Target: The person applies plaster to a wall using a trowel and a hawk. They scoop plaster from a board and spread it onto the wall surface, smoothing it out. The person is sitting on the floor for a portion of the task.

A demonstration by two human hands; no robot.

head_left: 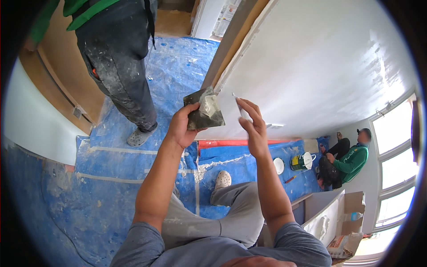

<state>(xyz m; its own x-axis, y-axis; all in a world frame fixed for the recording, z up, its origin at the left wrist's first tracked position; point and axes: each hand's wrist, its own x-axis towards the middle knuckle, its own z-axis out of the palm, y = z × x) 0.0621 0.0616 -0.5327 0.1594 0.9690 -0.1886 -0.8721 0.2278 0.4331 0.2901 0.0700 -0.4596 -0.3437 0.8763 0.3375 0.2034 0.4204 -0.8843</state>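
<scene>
In the head view, the left hand (pixel 180 127) gripped a dark putty plate (pixel 203 115) loaded with filler, beside the white wall (pixel 320 66). The right hand (pixel 252 122) pinched a small scraper (pixel 236 99) near the wall's edge. The wall looked largely skimmed, with the edge apparently left to fill.

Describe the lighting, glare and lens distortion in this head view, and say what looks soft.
Head view: daylight from the windows at right blows out their panes; the white wall is bright and evenly lit, without hard shadows. Fisheye bends the wall's edge and the blue floor sheet, with a black rim around the picture. The left hand with its putty plate is sharp; the right hand is slightly soft.
</scene>
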